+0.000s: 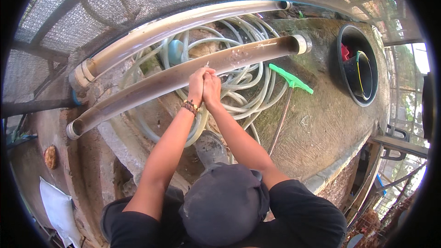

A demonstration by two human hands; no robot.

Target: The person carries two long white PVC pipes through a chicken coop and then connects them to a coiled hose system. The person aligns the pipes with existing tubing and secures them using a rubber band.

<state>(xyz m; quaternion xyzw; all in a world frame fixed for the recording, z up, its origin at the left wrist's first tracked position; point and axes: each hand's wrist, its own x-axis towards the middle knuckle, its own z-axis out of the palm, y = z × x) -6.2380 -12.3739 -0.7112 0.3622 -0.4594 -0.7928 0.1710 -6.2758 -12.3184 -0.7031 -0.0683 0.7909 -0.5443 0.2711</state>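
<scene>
My left hand (197, 85), with a beaded bracelet on its wrist, and my right hand (212, 89) are pressed together, fingers closed, on top of a long brownish plastic pipe (138, 94). This pipe lies slanted across a concrete surface. A thin pale piece (207, 64) pokes out above my fingertips; what it is cannot be made out. Wet splashes mark the pipe just right of my hands. Both forearms reach up from the lower edge, past a dark cap (225, 204).
A second, paler pipe (183, 23) lies behind the first. A coil of clear hose (250, 87) sits under both pipes. A green-headed tool with a wooden handle (290, 82) lies to the right. A black tub (360, 64) stands at far right. Mesh netting (92, 4) closes the back.
</scene>
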